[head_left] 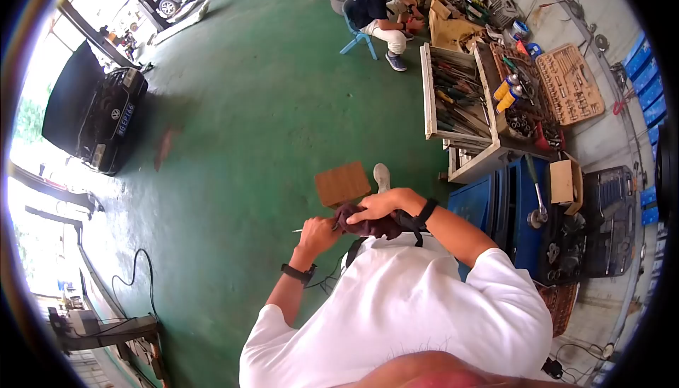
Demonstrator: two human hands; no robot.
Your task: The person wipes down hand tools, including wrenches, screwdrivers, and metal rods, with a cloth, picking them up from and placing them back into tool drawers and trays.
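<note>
My left hand (320,235) is closed round a thin metal tool (297,231), whose slim tip pokes out to the left; its kind does not show. Close beside it, my right hand (385,205) grips a dark maroon rag (370,225). The rag bunches up against the fingers of my left hand, in front of my white shirt. Part of the tool is hidden by my fingers and the cloth. Just beyond my hands, a brown board or box (342,183) stands low over the green floor, next to my shoe (382,177).
An open drawer of hand tools (460,132) juts out at the right, by a cluttered workbench and a blue cabinet (470,207). A person (375,9) sits on a blue chair (351,27) further off. A dark car (113,116) with its hood raised stands left.
</note>
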